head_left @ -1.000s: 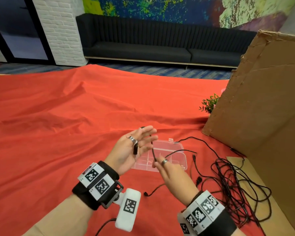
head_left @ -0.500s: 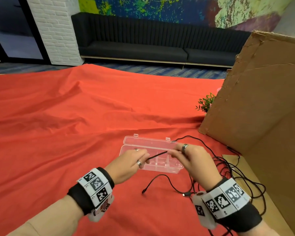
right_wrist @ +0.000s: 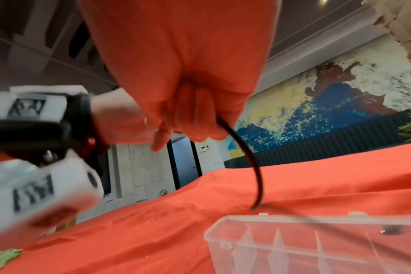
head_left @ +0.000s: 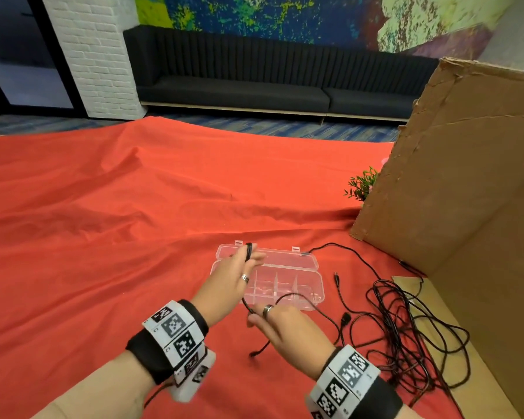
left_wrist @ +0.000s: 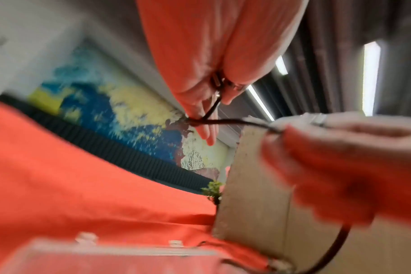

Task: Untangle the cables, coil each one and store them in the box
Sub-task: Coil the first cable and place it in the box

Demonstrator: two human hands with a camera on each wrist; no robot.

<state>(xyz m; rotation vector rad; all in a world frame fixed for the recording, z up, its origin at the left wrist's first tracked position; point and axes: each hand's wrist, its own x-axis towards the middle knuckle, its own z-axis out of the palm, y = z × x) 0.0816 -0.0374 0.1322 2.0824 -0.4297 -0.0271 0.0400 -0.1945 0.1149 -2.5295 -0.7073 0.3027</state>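
Note:
A thin black cable runs between my hands above the red cloth. My left hand hovers over the left end of the clear plastic compartment box, which lies with its lid open. A few turns of the cable are wound round the left hand's fingers, and its plug is pinched at their base. Nearer me, my right hand grips the same cable in curled fingers. The cable's free end hangs below that hand. The box looks empty.
A tangle of black cables lies on the cloth right of the box, one strand reaching to the lid. A tall cardboard panel stands at the right, with a small green plant behind its edge. Wrinkled red cloth covers the table.
My left hand has moved away from me over the box's left end, with cable now wound round its fingers. My right hand has drawn back toward me, below the box, still gripping the cable.

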